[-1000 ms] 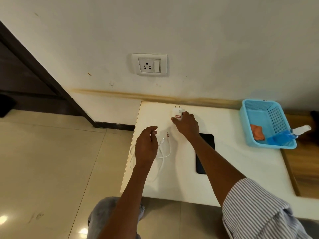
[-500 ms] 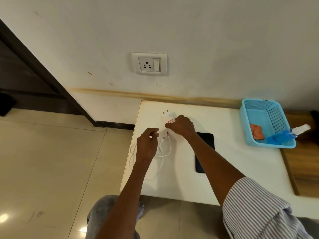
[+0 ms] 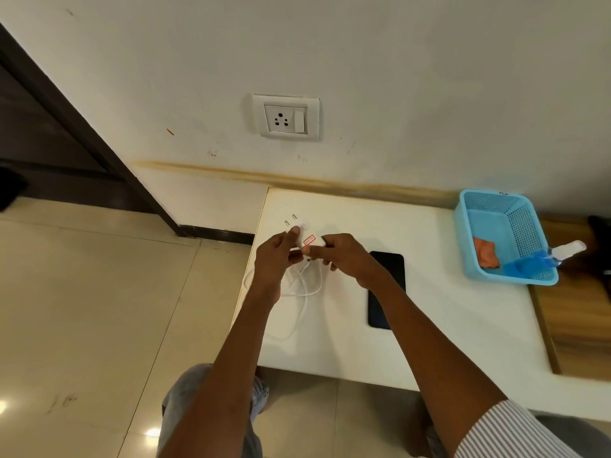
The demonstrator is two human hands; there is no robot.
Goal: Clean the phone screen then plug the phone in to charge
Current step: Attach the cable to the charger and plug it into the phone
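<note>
A white charger adapter point(image 3: 305, 235) with two metal pins and a red label is held above the white table point(image 3: 429, 325). My left hand point(image 3: 276, 259) grips its pin end, and my right hand point(image 3: 344, 256) pinches its other end beside the cable plug. The white charging cable point(image 3: 305, 292) hangs from my hands and loops on the table. The black phone point(image 3: 386, 292) lies face up, flat on the table, just right of my right forearm. A white wall socket point(image 3: 286, 117) with a switch sits on the wall above.
A blue plastic basket point(image 3: 529, 226) stands at the table's back right, holding an orange cloth point(image 3: 486, 256) and a blue spray bottle point(image 3: 542, 259). A wooden surface point(image 3: 578, 325) adjoins the table on the right. Tiled floor and a dark door frame point(image 3: 82, 127) are to the left.
My right hand lifted the adapter off the table and brought it toward me. My left hand rose from the cable and took hold of the adapter's pin end.
</note>
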